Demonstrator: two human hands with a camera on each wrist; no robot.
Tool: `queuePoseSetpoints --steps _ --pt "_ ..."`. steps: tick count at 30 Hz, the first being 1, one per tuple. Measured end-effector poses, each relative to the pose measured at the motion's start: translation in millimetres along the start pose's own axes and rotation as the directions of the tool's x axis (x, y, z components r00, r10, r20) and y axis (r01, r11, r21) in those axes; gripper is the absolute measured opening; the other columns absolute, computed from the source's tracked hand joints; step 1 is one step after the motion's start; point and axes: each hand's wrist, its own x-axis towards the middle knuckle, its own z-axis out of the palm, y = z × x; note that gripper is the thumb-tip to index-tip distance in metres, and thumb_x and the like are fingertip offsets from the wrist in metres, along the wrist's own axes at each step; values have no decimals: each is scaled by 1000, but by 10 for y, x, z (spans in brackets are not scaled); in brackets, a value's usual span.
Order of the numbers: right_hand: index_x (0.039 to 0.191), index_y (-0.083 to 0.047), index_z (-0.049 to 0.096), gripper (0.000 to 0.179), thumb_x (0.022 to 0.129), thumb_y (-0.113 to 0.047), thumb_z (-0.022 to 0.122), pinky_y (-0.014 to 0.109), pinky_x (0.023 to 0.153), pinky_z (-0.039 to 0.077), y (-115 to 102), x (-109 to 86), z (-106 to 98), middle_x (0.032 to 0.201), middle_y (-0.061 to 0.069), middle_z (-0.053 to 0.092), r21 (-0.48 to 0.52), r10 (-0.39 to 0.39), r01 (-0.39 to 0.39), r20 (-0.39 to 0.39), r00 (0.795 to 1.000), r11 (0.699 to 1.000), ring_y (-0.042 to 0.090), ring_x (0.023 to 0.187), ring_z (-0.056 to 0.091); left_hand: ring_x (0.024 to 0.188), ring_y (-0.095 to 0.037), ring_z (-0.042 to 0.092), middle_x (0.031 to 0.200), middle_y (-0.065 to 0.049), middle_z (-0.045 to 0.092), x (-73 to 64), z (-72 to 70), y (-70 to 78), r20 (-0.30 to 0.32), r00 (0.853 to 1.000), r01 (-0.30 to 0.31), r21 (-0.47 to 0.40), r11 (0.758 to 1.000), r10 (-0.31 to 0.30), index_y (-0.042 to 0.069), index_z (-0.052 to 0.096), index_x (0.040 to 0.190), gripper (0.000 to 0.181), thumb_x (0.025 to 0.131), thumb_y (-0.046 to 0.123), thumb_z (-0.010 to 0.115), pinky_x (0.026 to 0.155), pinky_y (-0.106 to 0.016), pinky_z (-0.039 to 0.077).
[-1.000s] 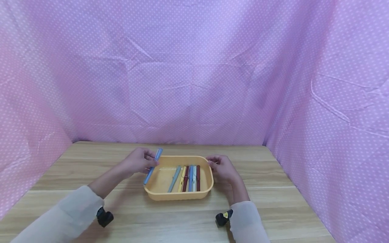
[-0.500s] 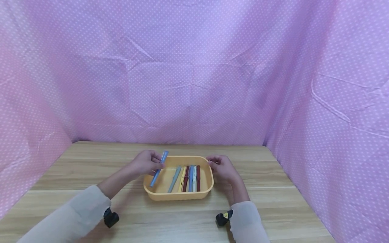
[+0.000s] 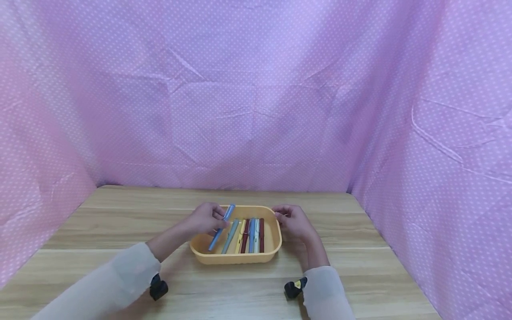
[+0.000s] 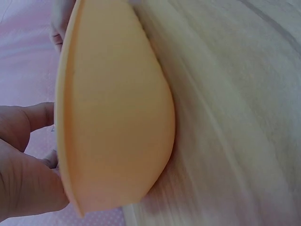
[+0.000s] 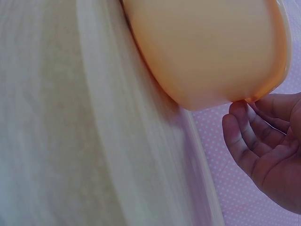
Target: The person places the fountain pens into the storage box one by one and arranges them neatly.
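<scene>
In the head view my left hand (image 3: 208, 218) pinches a blue pen (image 3: 216, 240) between thumb and fingers, over the left part of a yellow plastic tray (image 3: 236, 258). The pen slants, its far end up by the tray's back rim. Beside it in the tray lie a grey-green pen (image 3: 230, 236), a yellow pen (image 3: 240, 238), another blue pen (image 3: 251, 235) and several more. My right hand (image 3: 294, 221) grips the tray's rim at the back right corner; in the right wrist view its fingertips (image 5: 239, 107) meet the outer wall. The tray's wall hides the held pen in the left wrist view.
The tray stands on a light wood-grain table (image 3: 224, 293). Pink dotted cloth (image 3: 248, 111) hangs behind the table and along both sides. A black wrist camera (image 3: 158, 288) sits under the left sleeve, and a second black camera (image 3: 294, 288) is by the right sleeve.
My left hand has carried the blue pen rightward and slightly nearer, from the tray's left rim to beside the grey-green pen. The right hand and the tray have stayed in place.
</scene>
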Motion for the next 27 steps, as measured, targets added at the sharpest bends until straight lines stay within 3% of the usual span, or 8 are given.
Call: queuePoseSetpoints --steps 8,18,27 --pt "114 1 74 18 101 -2 60 38 79 61 -4 -4 0 99 11 74 10 3 -3 -2 1000 1000 19 84 67 80 -24 67 94 -12 66 35 114 -27 9 999 52 -42 998 -52 -3 60 111 28 89 6 76 66 -33 62" --pt "114 0 73 18 101 -4 61 39 80 61 -16 -3 -19 98 8 73 20 15 -15 13 1000 1000 19 84 67 68 -17 60 88 -10 66 48 244 -73 -79 986 141 -97 985 -149 -3 60 106 25 86 -1 75 56 -26 54" --pt "114 0 73 18 101 -3 61 39 80 61 -12 -11 -18 98 8 73 20 12 -13 11 1000 1000 19 84 67 50 -10 42 61 1 50 54 303 -90 -99 974 202 -6 979 -202 4 66 85 9 89 2 74 44 -19 33"
